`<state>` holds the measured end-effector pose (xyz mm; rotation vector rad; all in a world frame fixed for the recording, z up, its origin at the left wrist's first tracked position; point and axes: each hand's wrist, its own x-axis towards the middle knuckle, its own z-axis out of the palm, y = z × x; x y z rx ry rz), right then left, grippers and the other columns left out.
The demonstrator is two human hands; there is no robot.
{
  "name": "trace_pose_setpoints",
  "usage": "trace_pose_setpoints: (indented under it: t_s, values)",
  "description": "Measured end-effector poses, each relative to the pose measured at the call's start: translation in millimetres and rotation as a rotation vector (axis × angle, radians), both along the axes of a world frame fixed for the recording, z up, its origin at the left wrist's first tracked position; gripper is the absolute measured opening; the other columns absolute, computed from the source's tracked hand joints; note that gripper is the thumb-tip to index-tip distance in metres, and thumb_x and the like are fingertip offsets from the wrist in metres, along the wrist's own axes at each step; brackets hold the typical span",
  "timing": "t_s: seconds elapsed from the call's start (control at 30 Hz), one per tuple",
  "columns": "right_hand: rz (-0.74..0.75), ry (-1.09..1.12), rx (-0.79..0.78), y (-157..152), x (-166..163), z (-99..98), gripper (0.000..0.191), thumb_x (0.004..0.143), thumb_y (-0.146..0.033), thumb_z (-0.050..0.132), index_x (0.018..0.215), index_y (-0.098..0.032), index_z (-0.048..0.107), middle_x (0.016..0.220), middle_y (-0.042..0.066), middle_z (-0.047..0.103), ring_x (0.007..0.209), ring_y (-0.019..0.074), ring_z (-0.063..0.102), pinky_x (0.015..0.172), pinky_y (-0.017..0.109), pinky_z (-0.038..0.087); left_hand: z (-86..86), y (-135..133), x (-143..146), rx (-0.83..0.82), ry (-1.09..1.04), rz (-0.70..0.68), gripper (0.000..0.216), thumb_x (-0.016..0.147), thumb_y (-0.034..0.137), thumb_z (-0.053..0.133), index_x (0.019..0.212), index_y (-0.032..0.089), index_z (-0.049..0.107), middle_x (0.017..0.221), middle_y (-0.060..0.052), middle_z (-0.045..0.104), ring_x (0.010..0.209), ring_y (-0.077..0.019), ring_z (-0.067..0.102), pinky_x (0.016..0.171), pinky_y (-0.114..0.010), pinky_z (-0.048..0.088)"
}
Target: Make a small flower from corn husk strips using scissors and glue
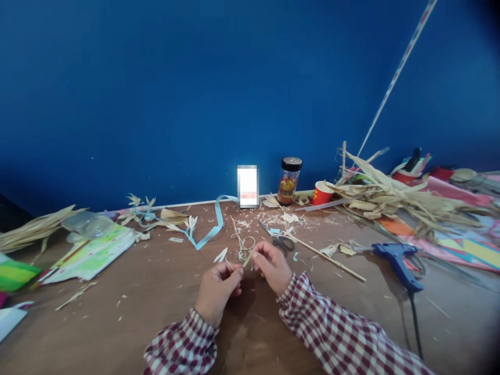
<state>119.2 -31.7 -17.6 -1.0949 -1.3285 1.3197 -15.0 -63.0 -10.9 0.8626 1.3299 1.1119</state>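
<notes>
My left hand (219,290) pinches a thin, pale green-yellow strip (247,259) that looks like dried husk. My right hand (273,266) has the strip's upper end between thumb and fingertips, so it spans the small gap between both hands. Just beyond my left hand, white petal-like pieces (221,255) stick up; whether they join what I hold is hidden. Past the fingertips lie curled thin fibres (247,244). Black-handled scissors (284,242) rest on the brown table (164,307) behind my right hand.
A blue glue gun (399,263) with its cord lies right, near a thin stick (328,257). Dried husks (394,190) pile up behind it. A lidded jar (289,182) and red paper cup (322,194) stand along the wall. Light-blue ribbon (217,221) and a painted sheet (97,255) lie left.
</notes>
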Motion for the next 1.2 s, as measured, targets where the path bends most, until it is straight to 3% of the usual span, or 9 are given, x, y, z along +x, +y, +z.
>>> trace_pose_setpoints:
  t_s: [0.13, 0.27, 0.4, 0.5, 0.7, 0.87, 1.0, 1.07, 1.2]
  values:
    - [-0.082, 0.068, -0.001, 8.4, 9.5, 2.3, 0.018, 0.075, -0.035, 0.050, 0.077, -0.018, 0.047, 0.060, -0.004, 0.046, 0.047, 0.0065, 0.042, 0.037, 0.015, 0.028, 7.1, -1.6, 0.9, 0.003, -0.001, 0.034, 0.024, 0.054, 0.035, 0.068, 0.058, 0.013, 0.058, 0.051, 0.002, 0.055, 0.043, -0.0053, 0.044, 0.042, -0.017, 0.041]
    - [-0.189, 0.014, 0.056, 17.6, 36.0, 21.2, 0.022, 0.075, -0.036, 0.050, 0.086, -0.018, 0.047, 0.063, -0.003, 0.048, 0.046, 0.0075, 0.044, 0.036, 0.016, 0.030, 11.1, -1.9, 1.2, 0.010, -0.001, 0.035, 0.025, 0.053, 0.036, 0.068, 0.056, 0.013, 0.058, 0.054, 0.001, 0.056, 0.043, -0.0061, 0.045, 0.041, -0.017, 0.039]
    - [-0.232, -0.565, 0.238, 21.6, 65.8, 35.4, 0.017, 0.081, -0.032, 0.041, 0.085, -0.017, 0.048, 0.066, -0.001, 0.053, 0.055, 0.0109, 0.050, 0.048, 0.022, 0.039, 9.1, -1.2, -0.7, 0.035, -0.004, 0.009, 0.026, 0.054, 0.037, 0.068, 0.054, 0.013, 0.057, 0.054, 0.002, 0.055, 0.043, -0.0064, 0.045, 0.042, -0.018, 0.039]
    - [-0.191, -0.983, 0.304, 21.9, 74.9, 32.4, 0.010, 0.078, -0.025, 0.047, 0.075, -0.018, 0.054, 0.071, 0.001, 0.056, 0.067, 0.0137, 0.053, 0.063, 0.026, 0.039, 5.4, 0.0, -3.6, 0.025, -0.024, -0.003, 0.027, 0.054, 0.037, 0.068, 0.057, 0.013, 0.058, 0.055, 0.002, 0.056, 0.044, -0.0069, 0.046, 0.044, -0.019, 0.040]
    - [-0.149, -1.201, 0.283, 24.1, 61.8, 21.7, 0.006, 0.071, -0.021, 0.057, 0.076, -0.018, 0.056, 0.080, 0.007, 0.057, 0.081, 0.0219, 0.052, 0.068, 0.031, 0.036, 2.3, 1.8, -8.3, 0.037, -0.026, -0.014, 0.027, 0.056, 0.038, 0.067, 0.061, 0.013, 0.060, 0.057, 0.001, 0.057, 0.048, -0.0089, 0.048, 0.046, -0.021, 0.042]
    - [-0.122, -1.262, 0.257, 22.3, 58.7, 23.6, 0.010, 0.072, -0.015, 0.054, 0.080, -0.020, 0.055, 0.082, 0.007, 0.057, 0.077, 0.0202, 0.054, 0.064, 0.028, 0.036, 6.0, 1.8, -5.3, 0.037, -0.018, 0.033, 0.026, 0.053, 0.038, 0.068, 0.058, 0.013, 0.060, 0.053, 0.001, 0.057, 0.045, -0.0084, 0.047, 0.043, -0.020, 0.041]
    - [-0.147, -1.068, 0.314, 19.0, 63.0, 17.1, 0.015, 0.076, -0.016, 0.047, 0.089, -0.021, 0.052, 0.085, 0.005, 0.057, 0.077, 0.0181, 0.054, 0.068, 0.029, 0.038, 6.7, 2.4, -4.1, 0.026, -0.025, 0.082, 0.026, 0.052, 0.036, 0.069, 0.059, 0.012, 0.061, 0.051, 0.001, 0.057, 0.042, -0.0073, 0.045, 0.041, -0.019, 0.040]
    - [-0.144, -0.745, 0.288, 19.8, 62.5, 11.0, 0.018, 0.077, -0.017, 0.043, 0.094, -0.021, 0.049, 0.085, 0.004, 0.056, 0.075, 0.0161, 0.055, 0.068, 0.029, 0.041, 5.4, 3.5, -5.3, 0.038, -0.034, 0.095, 0.026, 0.053, 0.036, 0.069, 0.058, 0.012, 0.060, 0.052, 0.001, 0.057, 0.042, -0.0070, 0.045, 0.041, -0.019, 0.040]
    - [-0.040, -0.098, 0.038, 22.8, 54.8, 3.9, 0.027, 0.074, -0.026, 0.050, 0.100, -0.020, 0.046, 0.075, 0.001, 0.055, 0.064, 0.0131, 0.054, 0.056, 0.026, 0.045, 1.5, 6.8, -9.8, 0.063, -0.069, 0.108, 0.026, 0.054, 0.035, 0.070, 0.056, 0.012, 0.058, 0.052, 0.002, 0.056, 0.043, -0.0064, 0.046, 0.042, -0.019, 0.040]
